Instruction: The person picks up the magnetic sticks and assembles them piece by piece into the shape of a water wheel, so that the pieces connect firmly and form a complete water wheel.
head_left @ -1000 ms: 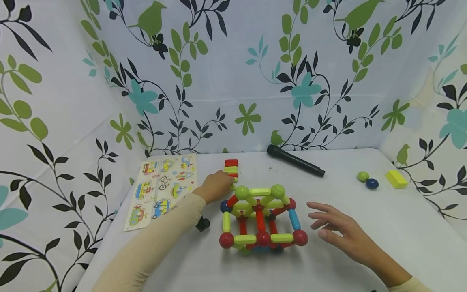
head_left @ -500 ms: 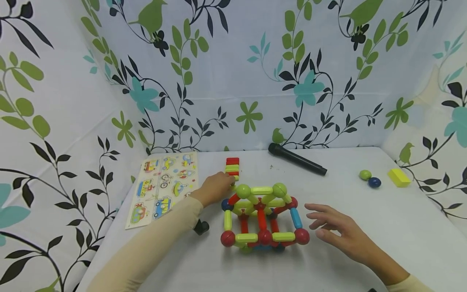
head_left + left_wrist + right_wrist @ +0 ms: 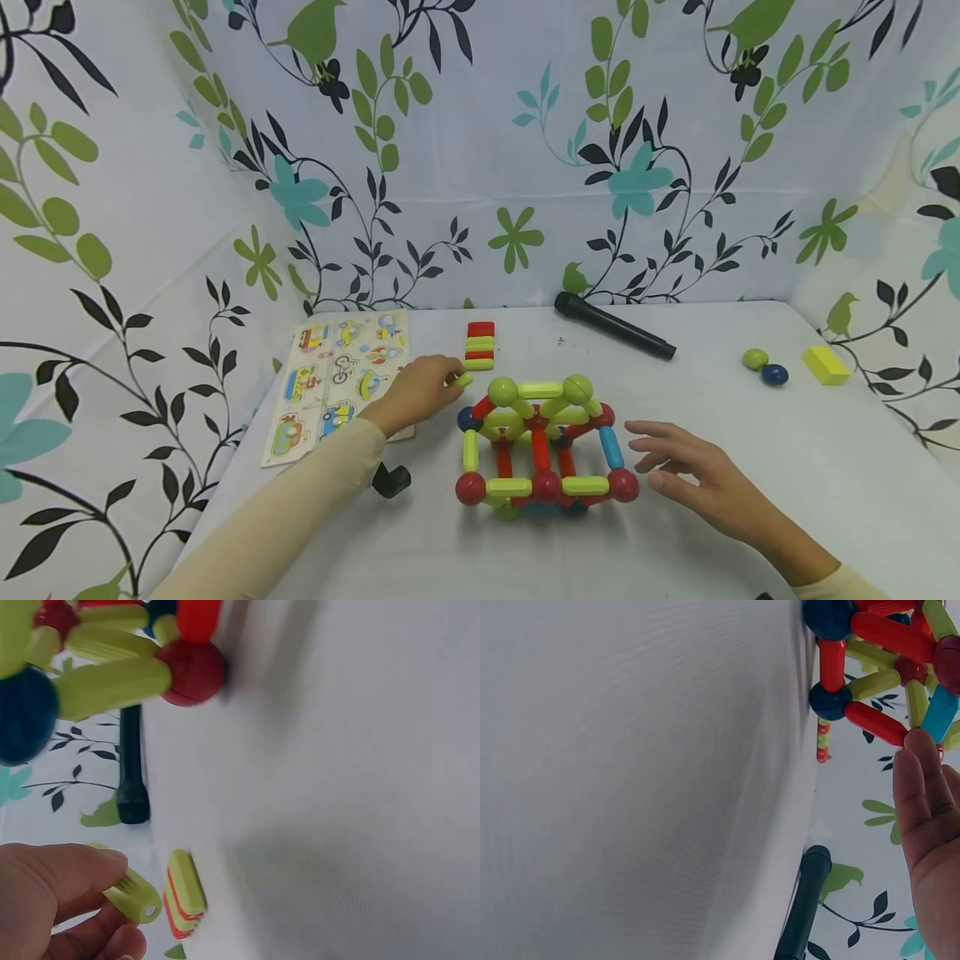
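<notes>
My left hand [image 3: 422, 392] pinches a yellow-green magnetic rod [image 3: 136, 898] between thumb and fingers; a small metal dot shows on its end. Just beyond it lies a row of red and yellow-green rods [image 3: 480, 343], side by side on the table. In the middle stands a structure of magnetic rods and balls [image 3: 542, 450], with red, blue and green balls joined by red, yellow-green and blue rods. On its right side my right hand [image 3: 697, 471] hovers with fingers loosely extended, holding nothing; in the right wrist view the fingertips [image 3: 915, 742] overlap the structure's edge.
A picture puzzle board [image 3: 337, 375] lies at the left, partly behind the left arm. A black microphone [image 3: 615, 325] lies at the back. At the right are a green ball [image 3: 755, 359], a blue ball [image 3: 774, 375] and a yellow block [image 3: 826, 365]. A small black object [image 3: 392, 481] shows below the left forearm.
My left hand has drawn back left from the row with a yellow-green rod in its fingers, uncovering the row's near end. The right hand has barely moved.
</notes>
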A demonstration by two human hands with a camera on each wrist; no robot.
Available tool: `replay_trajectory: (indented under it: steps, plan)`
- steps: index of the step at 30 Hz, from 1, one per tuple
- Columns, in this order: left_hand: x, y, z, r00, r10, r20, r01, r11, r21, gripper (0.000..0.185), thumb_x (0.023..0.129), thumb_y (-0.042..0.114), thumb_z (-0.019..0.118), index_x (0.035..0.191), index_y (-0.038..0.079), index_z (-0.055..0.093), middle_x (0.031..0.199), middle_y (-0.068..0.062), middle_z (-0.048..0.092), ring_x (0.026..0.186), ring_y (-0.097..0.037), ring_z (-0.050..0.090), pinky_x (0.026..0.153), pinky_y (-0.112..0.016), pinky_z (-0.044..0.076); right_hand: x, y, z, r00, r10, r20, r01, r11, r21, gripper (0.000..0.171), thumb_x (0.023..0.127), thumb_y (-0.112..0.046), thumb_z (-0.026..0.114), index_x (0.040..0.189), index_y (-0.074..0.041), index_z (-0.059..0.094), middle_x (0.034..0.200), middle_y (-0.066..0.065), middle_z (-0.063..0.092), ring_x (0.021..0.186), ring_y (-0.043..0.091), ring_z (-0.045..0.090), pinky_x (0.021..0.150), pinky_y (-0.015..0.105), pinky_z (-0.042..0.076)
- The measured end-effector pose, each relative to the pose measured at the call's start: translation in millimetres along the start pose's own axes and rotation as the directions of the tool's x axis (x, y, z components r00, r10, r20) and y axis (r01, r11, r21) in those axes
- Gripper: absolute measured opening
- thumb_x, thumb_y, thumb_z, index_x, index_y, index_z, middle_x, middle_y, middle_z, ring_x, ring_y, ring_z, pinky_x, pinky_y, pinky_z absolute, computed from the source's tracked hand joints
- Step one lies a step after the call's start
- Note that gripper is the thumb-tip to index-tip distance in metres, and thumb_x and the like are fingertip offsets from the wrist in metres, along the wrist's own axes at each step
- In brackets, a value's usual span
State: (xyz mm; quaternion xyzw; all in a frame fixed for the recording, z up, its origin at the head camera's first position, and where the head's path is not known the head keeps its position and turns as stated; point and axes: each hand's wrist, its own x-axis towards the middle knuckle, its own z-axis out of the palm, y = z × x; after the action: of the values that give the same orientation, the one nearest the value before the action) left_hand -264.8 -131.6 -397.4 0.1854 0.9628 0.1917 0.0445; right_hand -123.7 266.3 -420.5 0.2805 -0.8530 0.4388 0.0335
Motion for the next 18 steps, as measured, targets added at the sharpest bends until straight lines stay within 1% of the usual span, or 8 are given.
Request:
replay_trajectory:
  steps: [5, 11, 15, 18]
  plan:
    - [-22.6, -1.8, -11.2, 0.999, -0.026, -0.043, 0.021, 0.992, -0.121, 0.021, 0.094, 0.022, 0.071, 0.114, 0.015, 0.072, 0.096, 0.003, 0.07, 0.085, -0.015, 0.061, 0.076, -0.032, 0.053, 1, 1, 1, 1.0, 0.001, 0.004, -0.001, 1.0, 0.008, 0.044, 0.096, -0.004, 0.066, 0.137, -0.021, 0.063, 0.145, 0.005, 0.056, 0.094, 0.013, 0.072, 0.084, 0.026, 0.058]
    - [-49.2, -1.0, -21.5, 0.996, -0.044, -0.08, 0.021, 0.965, -0.262, 0.018, 0.092, 0.022, 0.072, 0.109, 0.017, 0.071, 0.091, 0.007, 0.068, 0.084, -0.014, 0.06, 0.074, -0.031, 0.052, 2, 1, 1, 1.0, -0.001, 0.005, 0.001, 1.0, 0.0, 0.043, 0.096, -0.004, 0.066, 0.135, -0.021, 0.064, 0.145, 0.001, 0.057, 0.087, 0.013, 0.071, 0.083, 0.026, 0.058]
    - [-61.9, 6.8, -27.0, 0.995, -0.05, -0.084, 0.018, 0.937, -0.348, 0.017, 0.092, 0.022, 0.072, 0.108, 0.018, 0.071, 0.09, 0.008, 0.069, 0.086, -0.014, 0.062, 0.073, -0.032, 0.053, 2, 2, 2, 1.0, -0.005, 0.006, 0.005, 1.0, 0.002, 0.042, 0.096, -0.003, 0.066, 0.135, -0.018, 0.065, 0.144, 0.001, 0.057, 0.089, 0.011, 0.072, 0.083, 0.027, 0.058]
    - [-70.4, 15.2, -31.5, 0.996, -0.038, -0.085, 0.001, 0.917, -0.398, 0.016, 0.093, 0.023, 0.072, 0.109, 0.018, 0.071, 0.091, 0.008, 0.07, 0.087, -0.015, 0.063, 0.074, -0.033, 0.054, 2, 2, 2, 1.0, -0.002, 0.008, 0.002, 1.0, 0.006, 0.041, 0.096, -0.003, 0.066, 0.135, -0.016, 0.065, 0.144, 0.002, 0.057, 0.09, 0.009, 0.072, 0.083, 0.027, 0.059]
